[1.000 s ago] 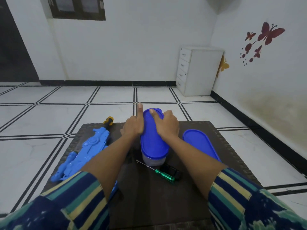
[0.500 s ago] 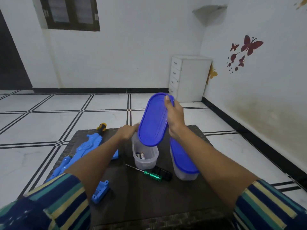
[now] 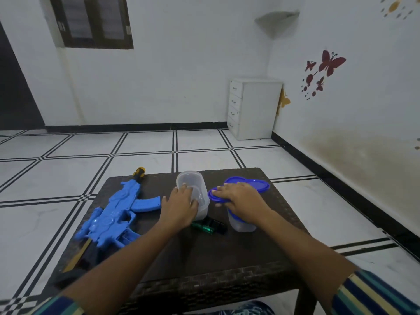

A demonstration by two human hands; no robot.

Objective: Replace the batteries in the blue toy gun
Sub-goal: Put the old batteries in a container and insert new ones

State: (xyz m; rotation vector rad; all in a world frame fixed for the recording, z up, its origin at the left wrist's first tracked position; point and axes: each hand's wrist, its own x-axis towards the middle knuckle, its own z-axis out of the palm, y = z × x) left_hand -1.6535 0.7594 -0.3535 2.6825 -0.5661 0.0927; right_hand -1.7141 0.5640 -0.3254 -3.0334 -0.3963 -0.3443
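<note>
On the dark wicker table (image 3: 227,258), by size:

1. Blue toy gun (image 3: 113,214): lay flat on the left side, untouched, in the same place as a second earlier.
2. Open container (image 3: 191,180): clear, mid-table, closed a second earlier and now lidless and tipped. The left hand (image 3: 179,205) gripped its near rim, fingers curled over the edge. Its contents could not be made out.
3. Second container (image 3: 241,223): just to the right, its own blue lid on.
4. Removed lid (image 3: 256,185): aloft half a second before, now laid on the second container. The right hand (image 3: 241,198) held it, fingers on top and thumb at the near edge.
5. Green-handled screwdriver (image 3: 203,228): between the containers, beside a small black part (image 3: 218,225).

Judgement: the open container was now ready to reach into, probably for batteries.
</note>
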